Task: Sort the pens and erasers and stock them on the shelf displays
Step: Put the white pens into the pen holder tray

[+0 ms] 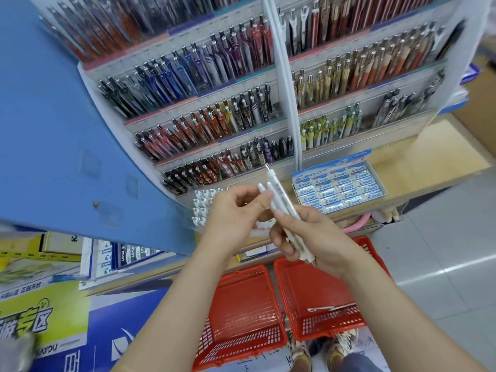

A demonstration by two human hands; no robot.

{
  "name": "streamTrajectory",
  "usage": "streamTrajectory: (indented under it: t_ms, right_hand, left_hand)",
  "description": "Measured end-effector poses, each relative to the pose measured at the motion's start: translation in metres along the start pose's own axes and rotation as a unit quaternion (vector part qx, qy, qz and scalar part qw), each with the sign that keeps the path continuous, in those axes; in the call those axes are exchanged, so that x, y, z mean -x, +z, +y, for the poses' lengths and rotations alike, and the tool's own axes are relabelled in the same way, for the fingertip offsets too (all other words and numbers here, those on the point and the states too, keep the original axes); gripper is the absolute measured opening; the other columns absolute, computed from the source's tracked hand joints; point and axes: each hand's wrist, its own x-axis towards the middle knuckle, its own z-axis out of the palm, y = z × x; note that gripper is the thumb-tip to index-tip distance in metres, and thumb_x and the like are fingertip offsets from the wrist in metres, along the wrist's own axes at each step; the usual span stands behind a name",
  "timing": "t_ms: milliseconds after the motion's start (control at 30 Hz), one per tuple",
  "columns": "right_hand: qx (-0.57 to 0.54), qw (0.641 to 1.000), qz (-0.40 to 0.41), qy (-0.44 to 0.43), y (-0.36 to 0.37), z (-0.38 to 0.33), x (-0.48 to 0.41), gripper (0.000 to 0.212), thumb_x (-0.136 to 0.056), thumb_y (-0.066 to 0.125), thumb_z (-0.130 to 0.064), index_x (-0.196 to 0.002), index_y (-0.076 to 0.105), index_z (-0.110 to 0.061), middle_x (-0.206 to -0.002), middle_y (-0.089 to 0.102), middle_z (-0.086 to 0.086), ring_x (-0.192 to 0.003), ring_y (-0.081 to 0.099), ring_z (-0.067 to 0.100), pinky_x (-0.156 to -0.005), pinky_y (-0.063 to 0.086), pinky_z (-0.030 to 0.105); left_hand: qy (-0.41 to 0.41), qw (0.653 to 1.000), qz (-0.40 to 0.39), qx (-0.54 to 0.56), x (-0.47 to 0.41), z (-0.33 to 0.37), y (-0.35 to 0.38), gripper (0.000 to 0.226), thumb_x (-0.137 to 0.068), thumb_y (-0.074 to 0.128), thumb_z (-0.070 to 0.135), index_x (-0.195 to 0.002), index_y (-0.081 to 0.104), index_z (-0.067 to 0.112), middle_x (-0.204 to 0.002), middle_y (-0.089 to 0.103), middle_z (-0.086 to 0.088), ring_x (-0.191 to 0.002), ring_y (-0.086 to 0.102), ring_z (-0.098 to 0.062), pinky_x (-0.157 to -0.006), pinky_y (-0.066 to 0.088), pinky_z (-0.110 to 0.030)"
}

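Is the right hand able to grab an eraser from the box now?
Probably not yet. The right hand is full, gripping a bundle of white pens that the left hand pinches too. The eraser box itself sits open and uncovered nearby.

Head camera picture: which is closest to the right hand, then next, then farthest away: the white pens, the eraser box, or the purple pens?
1. white pens: held in the right hand itself, sticking up and to the left.
2. eraser box: just above the hand, a little to the right.
3. purple pens: high up, to the left, far beyond the box.
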Motion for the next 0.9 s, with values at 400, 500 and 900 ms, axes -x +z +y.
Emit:
streamTrajectory:
  t_ms: [400, 500, 900]
  right_hand:
    - [-0.165, 0.973, 0.132, -0.092, -0.002, -0.003, 0.006, 0.012, -0.074, 0.065, -0.014, -0.076, 0.055, -0.008, -0.067, 0.062, 0.005, -0.040, 0.037, 0.005, -0.033, 0.017, 0.013]
    - [-0.213, 0.964, 0.125, -0.099, 0.009, -0.009, 0.003, 0.006, -0.075, 0.065, -0.013, -0.077, 0.060, -0.010, -0.074, 0.059, 0.004, -0.046, 0.035, 0.004, -0.032, 0.019, 0.011]
    - [0.161, 0.967, 0.133, -0.143, 0.019, -0.016, 0.011, 0.017, -0.068, 0.081, -0.001, -0.074, 0.065, -0.001, -0.053, 0.056, -0.010, -0.053, 0.049, 0.012, -0.055, 0.045, 0.028]
  left_hand:
    - [-0.040, 0.993, 0.021, 0.113, 0.021, 0.003, -0.037, 0.006, -0.075, 0.073, 0.007, -0.076, 0.068, 0.003, -0.064, 0.068, -0.011, -0.053, 0.061, -0.016, -0.051, 0.053, -0.023]
    - [-0.060, 0.993, -0.028, 0.099, 0.035, 0.002, -0.024, 0.004, -0.078, 0.071, 0.003, -0.076, 0.067, 0.002, -0.068, 0.069, -0.018, -0.055, 0.063, -0.018, -0.054, 0.055, -0.024]
    - [0.030, 0.999, -0.008, 0.042, 0.029, 0.021, -0.029, 0.008, -0.085, 0.066, 0.015, -0.087, 0.070, 0.008, -0.064, 0.064, -0.007, -0.059, 0.061, -0.016, -0.058, 0.055, -0.025]
